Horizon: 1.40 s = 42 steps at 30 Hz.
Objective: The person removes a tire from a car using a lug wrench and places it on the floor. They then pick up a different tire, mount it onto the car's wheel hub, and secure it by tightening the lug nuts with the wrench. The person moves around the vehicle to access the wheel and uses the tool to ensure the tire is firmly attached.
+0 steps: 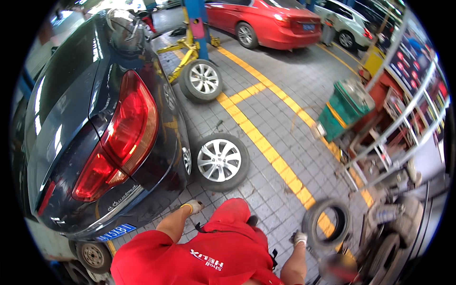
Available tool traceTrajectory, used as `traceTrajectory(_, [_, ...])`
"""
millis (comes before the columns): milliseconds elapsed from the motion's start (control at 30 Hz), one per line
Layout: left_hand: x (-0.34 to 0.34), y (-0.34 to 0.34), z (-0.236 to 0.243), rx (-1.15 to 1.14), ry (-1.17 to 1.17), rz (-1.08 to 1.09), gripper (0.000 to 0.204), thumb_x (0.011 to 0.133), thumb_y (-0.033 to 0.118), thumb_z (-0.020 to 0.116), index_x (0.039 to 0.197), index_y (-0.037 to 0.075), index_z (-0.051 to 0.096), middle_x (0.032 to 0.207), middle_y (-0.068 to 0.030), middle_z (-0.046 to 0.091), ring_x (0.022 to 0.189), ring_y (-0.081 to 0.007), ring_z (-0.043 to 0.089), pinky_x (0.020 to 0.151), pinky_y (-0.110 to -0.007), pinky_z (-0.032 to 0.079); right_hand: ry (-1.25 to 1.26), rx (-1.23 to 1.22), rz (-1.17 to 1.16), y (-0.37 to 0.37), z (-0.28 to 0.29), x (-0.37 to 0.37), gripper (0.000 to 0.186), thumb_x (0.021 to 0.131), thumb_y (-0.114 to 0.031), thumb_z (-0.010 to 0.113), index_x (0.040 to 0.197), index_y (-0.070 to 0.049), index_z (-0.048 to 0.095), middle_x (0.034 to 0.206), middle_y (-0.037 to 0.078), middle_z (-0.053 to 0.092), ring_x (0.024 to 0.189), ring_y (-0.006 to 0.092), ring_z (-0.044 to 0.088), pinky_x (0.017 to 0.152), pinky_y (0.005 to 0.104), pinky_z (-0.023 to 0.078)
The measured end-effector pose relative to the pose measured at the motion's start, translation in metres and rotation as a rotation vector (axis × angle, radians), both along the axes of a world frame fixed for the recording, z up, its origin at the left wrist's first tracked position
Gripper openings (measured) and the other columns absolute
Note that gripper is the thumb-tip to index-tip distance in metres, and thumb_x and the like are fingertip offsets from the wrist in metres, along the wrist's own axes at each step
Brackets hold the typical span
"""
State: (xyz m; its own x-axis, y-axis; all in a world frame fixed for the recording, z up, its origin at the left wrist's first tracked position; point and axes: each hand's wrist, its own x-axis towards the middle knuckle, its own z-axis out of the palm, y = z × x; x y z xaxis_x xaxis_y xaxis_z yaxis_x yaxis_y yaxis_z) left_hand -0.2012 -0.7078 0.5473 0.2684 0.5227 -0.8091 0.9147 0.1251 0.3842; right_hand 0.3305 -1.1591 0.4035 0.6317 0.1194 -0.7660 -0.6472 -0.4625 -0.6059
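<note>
A person in a red shirt (190, 256) leans over the grey tiled floor (285, 137) of a garage, beside the rear of a dark car (71, 128). The gloved left hand (193, 206) is near the car's rear corner, just below a wheel (219, 161) with silver spokes; whether its fingers are closed cannot be told. The gloved right hand (299, 238) is by the left edge of a bare tire (311, 229). Its grip is too small to make out, and whether it touches the rubber cannot be told.

The wheel is on the tiles close to the car's side, its spoked face toward the viewer. The tire sits to the right, over a yellow line (259, 142), and yellow paint shows through its hole. Farther off, a second silver wheel (204, 78) rests near a blue lift post (194, 21) with yellow arms (188, 57). A green bin (342, 111) stands tilted in view at the right, and more tires (385, 256) crowd the lower right corner. A red car (270, 21) is parked behind.
</note>
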Motion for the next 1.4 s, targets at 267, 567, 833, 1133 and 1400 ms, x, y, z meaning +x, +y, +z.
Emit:
traceTrajectory(267, [0.106, 0.117, -0.071, -0.057, -0.028, 0.295, 0.046, 0.101, 0.042, 0.061, 0.119, 0.003, 0.077, 0.097, -0.0112, 0.077, 0.082, -0.0246, 0.071, 0.079, -0.045, 0.056, -0.326, 0.331, 0.347, 0.443, 0.187, 0.200, 0.031, 0.108, -0.025, 0.064, 0.126, 0.000, 0.067, 0.086, 0.006, 0.067, 0.065, 0.0146, 0.062, 0.055, 0.0333, 0.055])
traceTrajectory(567, [0.295, 0.387, -0.036, 0.104, -0.068, 0.018, 0.054, 0.102, 0.047, 0.054, 0.135, 0.009, 0.074, 0.132, -0.0202, 0.075, 0.120, -0.0383, 0.072, 0.104, -0.048, 0.055, 0.199, -0.290, 0.595, 0.464, 0.069, 0.289, 0.024, 0.100, -0.022, 0.057, 0.097, -0.002, 0.069, 0.082, 0.014, 0.070, 0.065, 0.0285, 0.070, 0.052, 0.0418, 0.057])
traceTrajectory(833, [0.404, 0.562, -0.019, 0.185, -0.220, 0.419, 0.058, 0.103, 0.044, 0.056, 0.141, 0.003, 0.069, 0.132, -0.0223, 0.075, 0.124, -0.0368, 0.071, 0.109, -0.045, 0.053, 0.410, -0.449, 0.557, 0.580, 0.035, 0.392, 0.020, 0.101, -0.020, 0.056, 0.101, -0.003, 0.068, 0.085, 0.013, 0.071, 0.066, 0.0290, 0.071, 0.051, 0.0442, 0.056])
traceTrajectory(1133, [0.402, 0.589, -0.067, 0.012, 0.041, 0.247, 0.039, 0.102, 0.030, 0.061, 0.134, 0.009, 0.070, 0.120, -0.0203, 0.075, 0.111, -0.0392, 0.075, 0.097, -0.049, 0.060, 0.036, -0.053, 0.754, 1.035, 0.043, 0.552, 0.006, 0.103, -0.015, 0.062, 0.103, -0.010, 0.065, 0.076, 0.007, 0.064, 0.054, 0.0204, 0.059, 0.046, 0.0394, 0.052])
traceTrajectory(1400, [0.422, 0.687, -0.049, -0.098, -0.107, 0.955, 0.055, 0.105, 0.041, 0.059, 0.144, 0.003, 0.068, 0.115, -0.0180, 0.079, 0.098, -0.0255, 0.078, 0.088, -0.040, 0.060, -0.055, 0.110, 0.857, 1.292, 0.124, 0.519, 0.023, 0.104, -0.018, 0.067, 0.118, -0.001, 0.065, 0.080, 0.010, 0.067, 0.053, 0.0210, 0.058, 0.049, 0.0397, 0.053])
